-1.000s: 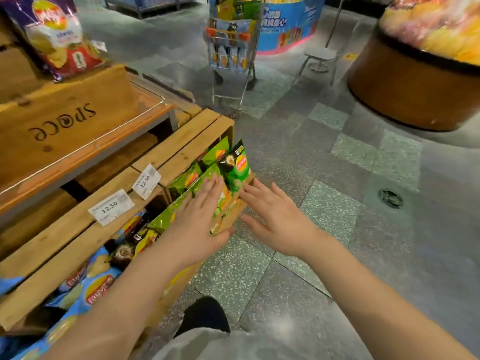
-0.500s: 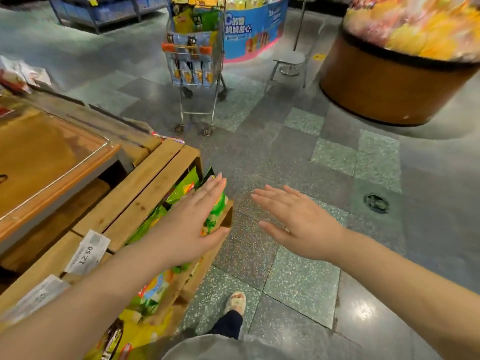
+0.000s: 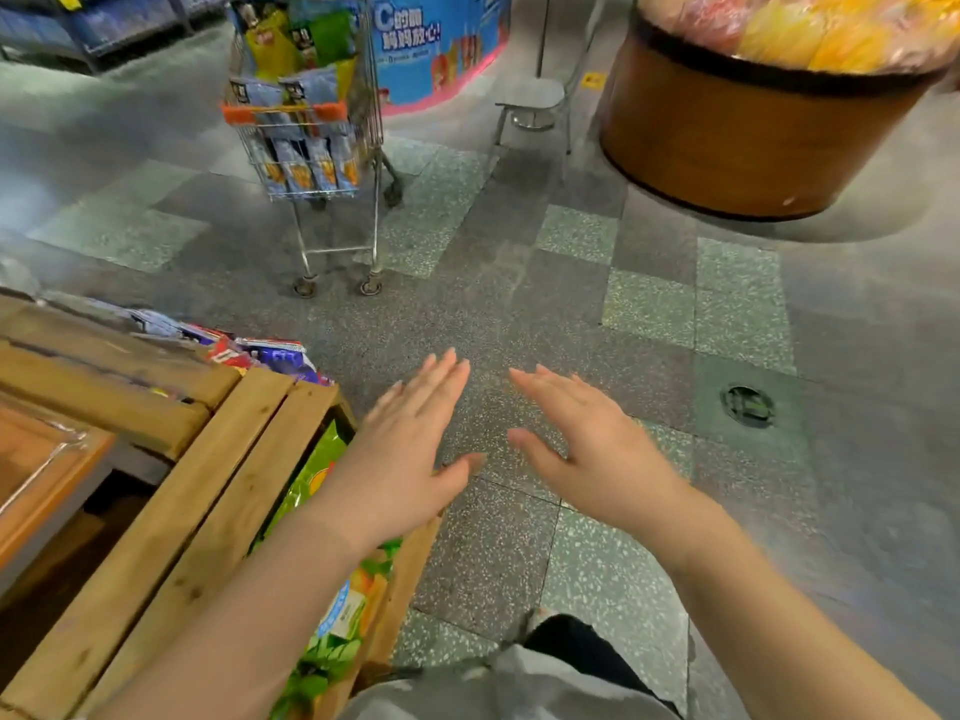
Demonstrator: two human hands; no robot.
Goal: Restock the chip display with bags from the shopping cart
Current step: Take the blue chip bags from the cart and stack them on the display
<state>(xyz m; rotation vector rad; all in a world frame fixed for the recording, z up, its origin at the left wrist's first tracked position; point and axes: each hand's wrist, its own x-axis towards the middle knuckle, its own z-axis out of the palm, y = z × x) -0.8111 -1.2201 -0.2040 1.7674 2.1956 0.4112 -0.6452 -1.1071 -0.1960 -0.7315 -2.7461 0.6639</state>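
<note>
Head view, the only one supplied. We find the left hand (image 3: 410, 459) flat, fingers straight and close together, thumb spread, holding nothing; it hovers just past the outer edge of the wooden chip display (image 3: 249, 475), over the floor. The right hand (image 3: 587, 454) is likewise flat and empty, fingers straight, just beside the left with a gap between them; neither touches any bag that we can see. Green chip bags (image 3: 317, 475) stand packed in the display's lower bin directly beneath the left wrist and forearm; we judge their upright, tight row to be for front-facing sale. More bags in red and blue wrap (image 3: 270, 356) lie on the shelf ahead and to the left of the left hand. The shopping cart (image 3: 317, 163) stands well apart, straight ahead of both hands across the tiled floor (image 3: 649, 304), blue bags stacked in its basket and yellow and green ones heaped above; stock therefore remains to be moved. We judge both palms to be free and forward so as to fetch a fresh bag from the cart. A round wooden tub display (image 3: 743, 142) stands far ahead and to the right of the right hand.
</note>
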